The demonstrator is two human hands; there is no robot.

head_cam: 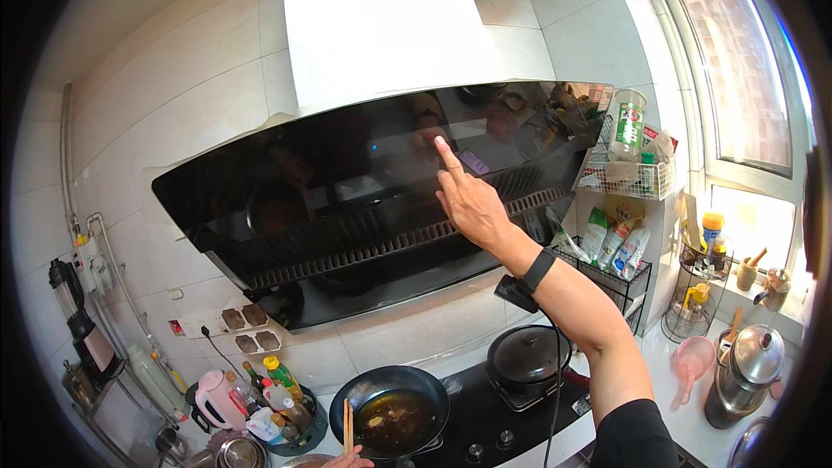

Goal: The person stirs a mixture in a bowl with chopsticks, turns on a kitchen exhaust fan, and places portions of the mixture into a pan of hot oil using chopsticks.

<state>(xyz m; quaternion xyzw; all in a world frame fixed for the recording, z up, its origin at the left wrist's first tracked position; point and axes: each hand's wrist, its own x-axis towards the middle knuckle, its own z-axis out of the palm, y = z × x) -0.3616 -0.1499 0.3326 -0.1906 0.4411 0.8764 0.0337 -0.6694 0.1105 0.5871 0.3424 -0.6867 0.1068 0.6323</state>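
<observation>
My right hand (473,198) is raised to the black glass front of a range hood (364,195). Its index finger is stretched out at a small red light on the panel, and it holds nothing; the other fingers are bent. A band with a small dark device sits around the wrist. At the bottom edge, my left hand (351,460) is only partly in view, gripping a pair of wooden chopsticks (349,426). Their tips rest over a black wok (432,396), which holds brown oily liquid (400,426) and a few small pieces of food.
A lidded black pot (528,359) stands on the gas cooktop (474,419). Left of the wok are a basket of bottles (299,445) and a pink kettle (221,401). A dark cable (558,390) hangs beside my right arm. Wire racks (653,179) and a steel pot (741,383) stand right.
</observation>
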